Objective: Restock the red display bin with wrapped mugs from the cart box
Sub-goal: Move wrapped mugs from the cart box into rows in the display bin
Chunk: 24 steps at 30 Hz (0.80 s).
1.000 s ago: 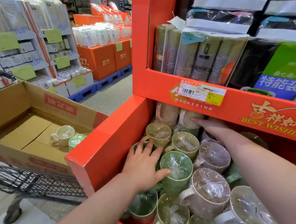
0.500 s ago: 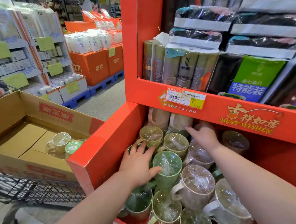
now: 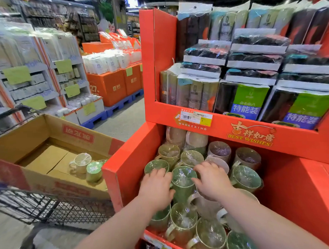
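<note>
The red display bin (image 3: 122,163) fills the lower middle and right of the frame, packed with wrapped mugs standing mouth-up: green, olive, and brownish-pink ones, each sealed in clear film. A few pale mugs lie on their sides at the back of the bin, under the shelf above. That upper shelf (image 3: 253,132) holds bagged packs in dark and green wrappers, with a price label (image 3: 196,118) on its front edge. At centre left, the cardboard box (image 3: 29,136) sits in the wire cart (image 3: 51,206); a cream mug (image 3: 81,162) and a light green mug (image 3: 93,170) stand together near its right side, the rest of its floor bare cardboard.

Both forearms reach in from the bottom edge. The left hand (image 3: 155,188) and right hand (image 3: 211,180) lie palm-down with fingers loosely spread, flanking and touching a dark green mug (image 3: 183,181) in the middle of the bin; neither hand closes around it
</note>
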Available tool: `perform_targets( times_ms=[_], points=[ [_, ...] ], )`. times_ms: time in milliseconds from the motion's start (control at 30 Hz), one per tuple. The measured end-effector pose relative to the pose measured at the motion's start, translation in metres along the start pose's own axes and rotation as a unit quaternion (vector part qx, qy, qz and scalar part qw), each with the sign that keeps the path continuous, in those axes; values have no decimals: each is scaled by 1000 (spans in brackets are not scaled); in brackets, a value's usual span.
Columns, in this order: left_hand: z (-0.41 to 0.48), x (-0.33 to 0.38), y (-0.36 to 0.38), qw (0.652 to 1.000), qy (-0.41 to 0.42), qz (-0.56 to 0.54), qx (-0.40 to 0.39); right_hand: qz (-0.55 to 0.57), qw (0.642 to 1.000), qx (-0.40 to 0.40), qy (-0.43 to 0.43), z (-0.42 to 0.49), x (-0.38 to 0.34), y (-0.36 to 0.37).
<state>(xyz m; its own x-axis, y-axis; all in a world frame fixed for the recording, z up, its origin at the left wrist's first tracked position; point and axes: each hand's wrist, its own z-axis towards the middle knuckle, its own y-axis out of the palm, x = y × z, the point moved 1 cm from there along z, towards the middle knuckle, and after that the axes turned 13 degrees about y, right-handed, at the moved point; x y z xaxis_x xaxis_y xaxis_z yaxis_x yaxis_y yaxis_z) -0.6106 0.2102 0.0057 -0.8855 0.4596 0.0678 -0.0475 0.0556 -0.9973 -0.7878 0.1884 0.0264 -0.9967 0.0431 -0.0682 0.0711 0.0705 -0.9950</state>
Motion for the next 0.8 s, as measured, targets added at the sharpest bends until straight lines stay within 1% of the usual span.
perform_targets(
  times_ms=[200,367,500,667,800],
  points=[
    [-34,0,6,1000,2,-23,-20,18,999,10,-35,-32,-22,2],
    [-65,-10,12,998,16,-40,-48,15,999,1,-53,-57,-49,15],
    [-97,-40,16,997,16,-46,-59,13,998,-17,-66,-78,-84,26],
    [-144,-78,21,995,71,-34,-67,-11,996,-47,-73,-101,-143,44],
    [-180,-123,24,996,45,-35,-68,-4,995,-51,-81,-115,-197,55]
  ],
)
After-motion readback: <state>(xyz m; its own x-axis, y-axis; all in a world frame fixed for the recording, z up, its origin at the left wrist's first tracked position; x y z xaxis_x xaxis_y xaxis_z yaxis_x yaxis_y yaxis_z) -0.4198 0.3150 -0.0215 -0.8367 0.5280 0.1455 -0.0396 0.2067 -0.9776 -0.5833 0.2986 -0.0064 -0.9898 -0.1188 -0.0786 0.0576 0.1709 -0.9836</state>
